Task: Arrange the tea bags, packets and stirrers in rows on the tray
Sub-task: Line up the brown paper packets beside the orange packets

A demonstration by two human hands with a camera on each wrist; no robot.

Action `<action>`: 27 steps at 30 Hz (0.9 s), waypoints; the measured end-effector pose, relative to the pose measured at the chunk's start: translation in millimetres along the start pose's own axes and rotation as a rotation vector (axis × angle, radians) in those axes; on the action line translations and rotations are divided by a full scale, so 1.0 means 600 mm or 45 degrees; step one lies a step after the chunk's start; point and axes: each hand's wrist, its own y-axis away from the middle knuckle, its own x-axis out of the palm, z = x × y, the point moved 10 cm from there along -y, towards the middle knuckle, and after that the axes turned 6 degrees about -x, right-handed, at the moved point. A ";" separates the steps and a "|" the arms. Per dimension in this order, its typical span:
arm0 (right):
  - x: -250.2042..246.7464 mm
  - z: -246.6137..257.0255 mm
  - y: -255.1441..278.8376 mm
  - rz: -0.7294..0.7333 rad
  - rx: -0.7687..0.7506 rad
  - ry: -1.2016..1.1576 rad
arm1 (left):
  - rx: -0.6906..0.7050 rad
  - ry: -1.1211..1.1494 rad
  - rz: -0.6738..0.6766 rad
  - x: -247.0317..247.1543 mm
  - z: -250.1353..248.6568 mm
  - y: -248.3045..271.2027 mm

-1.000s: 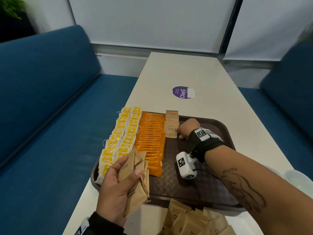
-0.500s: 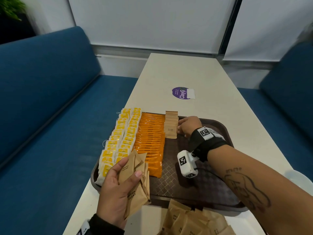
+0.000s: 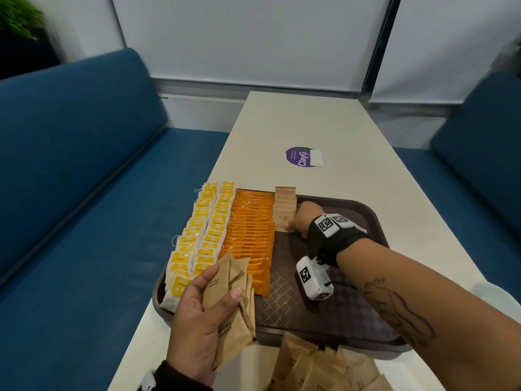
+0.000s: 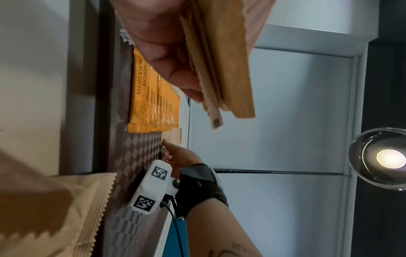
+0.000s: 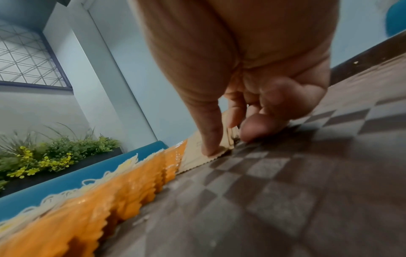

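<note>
On the brown tray lie two rows of yellow tea bags, a row of orange coffee packets and a short row of brown sugar packets at the far end. My right hand is at that row's nearest packet. Its thumb presses the packet's right corner, and the other fingers curl down onto the tray. My left hand hovers over the tray's near left corner and grips a fanned bunch of brown sugar packets, also in the left wrist view.
A loose pile of brown sugar packets lies on the white table in front of the tray. A purple sticker sits further up the table. A clear glass dish stands at the right edge. Blue benches flank the table.
My right hand drew slightly back from the sugar row, then came down onto the nearest packet's right corner. The left hand and its bunch have stayed put.
</note>
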 end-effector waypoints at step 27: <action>-0.023 0.113 0.271 0.040 -0.628 -0.659 | 0.256 -0.262 0.151 0.066 -0.027 0.040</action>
